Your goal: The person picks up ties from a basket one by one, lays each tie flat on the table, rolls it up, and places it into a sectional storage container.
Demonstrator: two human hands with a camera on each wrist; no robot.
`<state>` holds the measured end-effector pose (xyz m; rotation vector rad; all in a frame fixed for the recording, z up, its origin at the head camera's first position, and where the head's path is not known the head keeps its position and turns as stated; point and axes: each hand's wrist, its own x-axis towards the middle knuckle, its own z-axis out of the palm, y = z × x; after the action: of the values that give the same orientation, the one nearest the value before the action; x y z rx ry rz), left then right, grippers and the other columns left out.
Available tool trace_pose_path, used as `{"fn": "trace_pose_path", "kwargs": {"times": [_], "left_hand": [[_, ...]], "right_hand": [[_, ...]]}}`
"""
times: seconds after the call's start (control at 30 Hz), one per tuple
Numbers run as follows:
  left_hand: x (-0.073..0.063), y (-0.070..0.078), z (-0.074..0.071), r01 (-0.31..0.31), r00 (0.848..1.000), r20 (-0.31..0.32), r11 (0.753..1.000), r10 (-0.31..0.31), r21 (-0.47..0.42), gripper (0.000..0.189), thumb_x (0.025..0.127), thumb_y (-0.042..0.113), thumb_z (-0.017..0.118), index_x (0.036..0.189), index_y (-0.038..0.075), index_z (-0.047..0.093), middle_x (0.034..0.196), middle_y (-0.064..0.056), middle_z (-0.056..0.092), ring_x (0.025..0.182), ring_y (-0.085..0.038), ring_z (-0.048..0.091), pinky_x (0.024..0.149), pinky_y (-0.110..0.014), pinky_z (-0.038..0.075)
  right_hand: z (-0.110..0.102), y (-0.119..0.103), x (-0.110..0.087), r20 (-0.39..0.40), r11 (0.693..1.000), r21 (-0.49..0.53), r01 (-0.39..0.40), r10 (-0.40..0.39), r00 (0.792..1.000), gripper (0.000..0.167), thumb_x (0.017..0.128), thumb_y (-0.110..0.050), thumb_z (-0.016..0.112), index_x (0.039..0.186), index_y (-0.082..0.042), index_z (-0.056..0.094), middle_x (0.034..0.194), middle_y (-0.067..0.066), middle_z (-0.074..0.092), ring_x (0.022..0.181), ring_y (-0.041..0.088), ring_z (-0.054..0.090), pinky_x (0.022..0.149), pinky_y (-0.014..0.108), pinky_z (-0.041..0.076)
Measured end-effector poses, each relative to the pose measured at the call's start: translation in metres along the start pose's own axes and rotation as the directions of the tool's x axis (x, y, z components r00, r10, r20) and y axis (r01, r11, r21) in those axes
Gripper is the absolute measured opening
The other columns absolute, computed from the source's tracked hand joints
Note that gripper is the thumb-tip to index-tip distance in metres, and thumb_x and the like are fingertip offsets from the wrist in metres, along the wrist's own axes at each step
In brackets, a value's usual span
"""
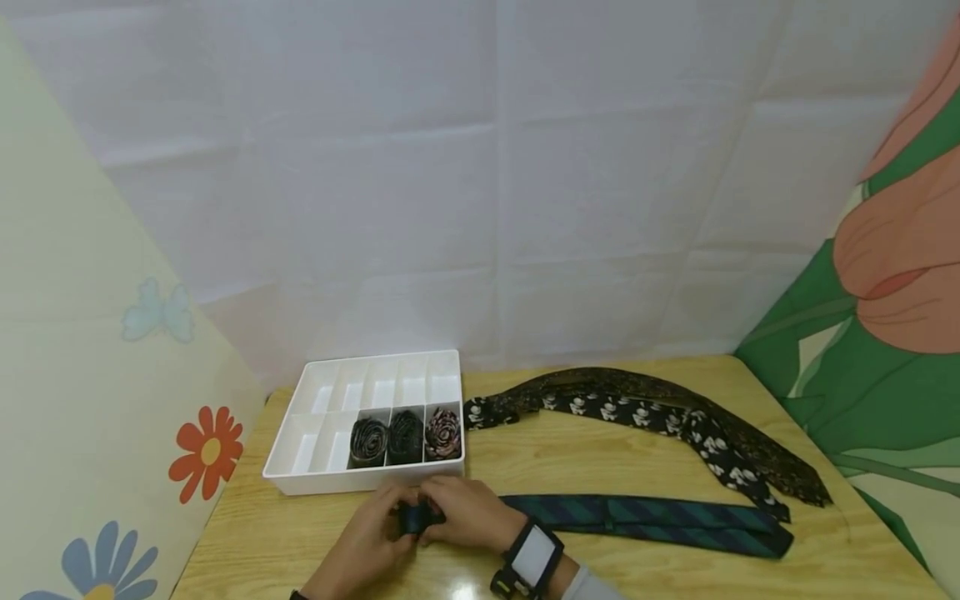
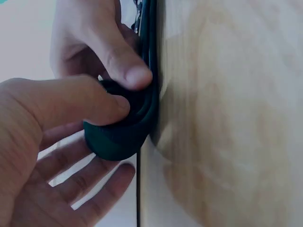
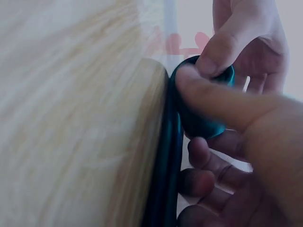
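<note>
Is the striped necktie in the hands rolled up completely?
No, a long flat length of the striped necktie extends across the table beyond the right hand.

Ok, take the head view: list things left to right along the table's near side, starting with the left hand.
Left hand, striped tie's rolled part, right hand, wrist device, striped tie's flat right-hand end.

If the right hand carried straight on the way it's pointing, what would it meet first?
Apart from the rolled tie both hands hold, the right hand would most likely meet the left hand opposite; depth near the white tray is hard to judge.
</note>
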<state>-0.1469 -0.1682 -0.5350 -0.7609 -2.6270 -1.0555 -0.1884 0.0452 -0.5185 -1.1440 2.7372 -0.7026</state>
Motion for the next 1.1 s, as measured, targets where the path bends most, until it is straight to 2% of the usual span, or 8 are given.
{"fn": "trace_pose_path", "kwargs": {"times": [0.07,0.3,0.4,0.57,0.73,0.93,1.1], "left_hand": [[0.001,0.0,0.0,-0.023,1.0,0.0,0.999,0.023,0.026,0.056,0.064,-0.008,0.089,0.106,0.021,0.066,0.114,0.01,0.066,0.106,-0.008,0.066,0.092,-0.034,0.06],[0.003,0.002,0.001,-0.016,0.999,0.036,0.998,0.014,0.061,0.057,0.067,-0.005,0.091,0.112,0.02,0.067,0.117,0.009,0.067,0.108,-0.01,0.065,0.093,-0.035,0.059],[0.003,0.003,0.001,-0.023,0.999,0.037,0.997,0.021,0.074,0.056,0.065,-0.004,0.091,0.11,0.021,0.069,0.116,0.01,0.065,0.109,-0.012,0.065,0.095,-0.038,0.059],[0.004,0.003,0.002,-0.041,0.997,0.061,0.999,0.04,0.01,0.054,0.071,-0.001,0.092,0.115,0.021,0.068,0.116,0.009,0.068,0.109,-0.01,0.066,0.095,-0.036,0.059],[0.005,0.005,0.003,-0.066,0.995,0.077,0.998,0.066,-0.011,0.049,0.071,-0.002,0.09,0.109,0.02,0.069,0.111,0.008,0.068,0.104,-0.007,0.065,0.088,-0.031,0.059],[0.007,0.011,0.003,-0.04,0.991,0.127,0.999,0.038,0.014,0.049,0.074,0.002,0.091,0.115,0.019,0.068,0.118,0.005,0.068,0.111,-0.013,0.067,0.096,-0.037,0.06],[0.008,0.011,0.003,-0.07,0.991,0.113,0.997,0.066,0.03,0.05,0.071,-0.002,0.089,0.11,0.02,0.068,0.114,0.008,0.067,0.108,-0.011,0.066,0.093,-0.035,0.06]], "right_hand": [[0.0,0.0,-0.002,-0.001,1.0,-0.006,-0.011,0.011,1.0,0.038,0.087,-0.05,0.086,0.108,-0.026,0.066,0.092,-0.016,0.056,0.075,-0.002,0.047,0.064,0.018,0.041],[-0.002,0.003,-0.009,-0.003,0.998,-0.003,-0.057,0.057,0.998,0.042,0.085,-0.051,0.087,0.115,-0.026,0.07,0.092,-0.017,0.056,0.074,-0.003,0.048,0.064,0.02,0.042],[-0.003,0.003,-0.011,-0.003,0.998,0.018,-0.053,0.053,0.999,0.042,0.084,-0.053,0.087,0.111,-0.027,0.067,0.09,-0.016,0.054,0.071,-0.002,0.047,0.062,0.02,0.04],[-0.003,0.003,-0.016,-0.013,0.998,-0.025,-0.053,0.053,0.999,0.037,0.084,-0.047,0.089,0.108,-0.027,0.068,0.09,-0.017,0.055,0.07,-0.002,0.046,0.06,0.02,0.038],[-0.004,0.002,-0.021,-0.001,0.998,-0.012,-0.056,0.056,0.998,0.042,0.086,-0.053,0.085,0.117,-0.029,0.069,0.101,-0.017,0.064,0.075,-0.002,0.05,0.063,0.02,0.041],[-0.004,0.004,-0.026,-0.019,0.997,-0.053,-0.056,0.055,0.998,0.042,0.087,-0.051,0.085,0.119,-0.028,0.07,0.118,-0.013,0.07,0.084,-0.002,0.059,0.068,0.02,0.047],[-0.006,0.006,-0.029,0.003,0.998,-0.01,-0.065,0.065,0.998,0.043,0.09,-0.051,0.083,0.125,-0.029,0.07,0.123,-0.012,0.069,0.083,-0.002,0.057,0.069,0.021,0.046]]}}
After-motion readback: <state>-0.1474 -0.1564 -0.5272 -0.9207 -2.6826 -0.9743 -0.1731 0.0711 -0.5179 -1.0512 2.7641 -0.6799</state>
